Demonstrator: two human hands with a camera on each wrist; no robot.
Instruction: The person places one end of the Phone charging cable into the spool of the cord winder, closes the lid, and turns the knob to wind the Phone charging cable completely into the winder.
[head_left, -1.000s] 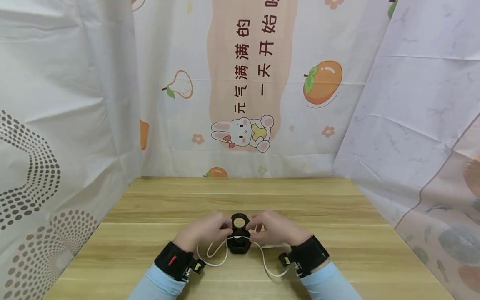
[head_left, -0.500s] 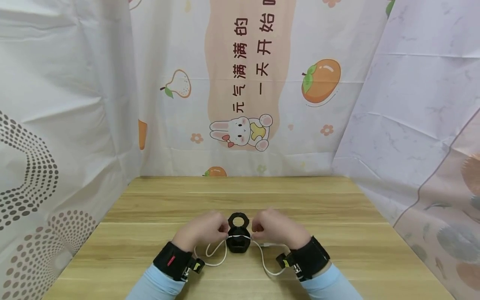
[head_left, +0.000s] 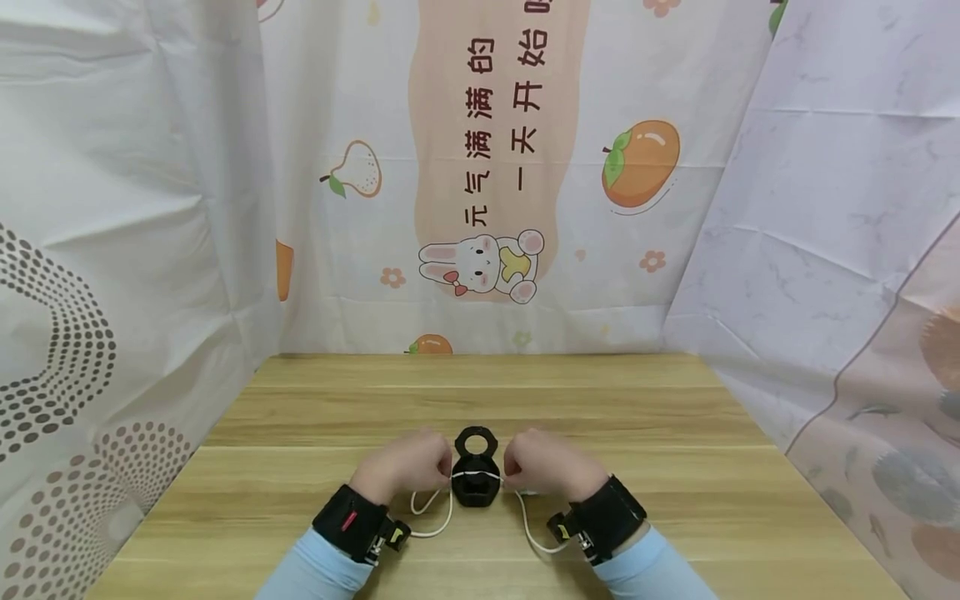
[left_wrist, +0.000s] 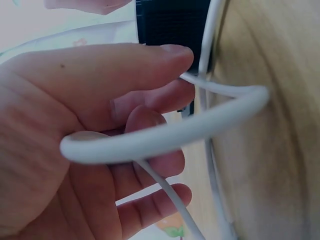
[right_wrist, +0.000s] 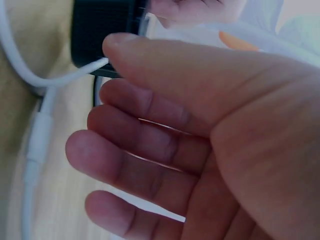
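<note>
A small black angular box [head_left: 476, 493] stands upright on the table, its ring-shaped lid [head_left: 460, 442] raised at the back. Across its open top runs a thin white cable [head_left: 477, 473]. My left hand [head_left: 415, 464], at the box's left side, pinches the cable between thumb and index finger; a loop of the cable [left_wrist: 165, 140] crosses that palm in the left wrist view. On the opposite side my right hand [head_left: 551, 464] pinches the cable too, thumb tip close against the box [right_wrist: 97, 35] in the right wrist view. The inside of the box is mostly dark.
The wooden table [head_left: 480, 392] has a printed cloth [head_left: 495, 325] hanging behind it and more cloth at both sides. Slack cable lies below each hand. A thicker white cable end [right_wrist: 39, 137] rests on the table near my right hand.
The right fingers, first apart over the box's edge, have drawn back right and closed on the cable. My left hand has shifted slightly left. The cable now spans the box between both hands.
</note>
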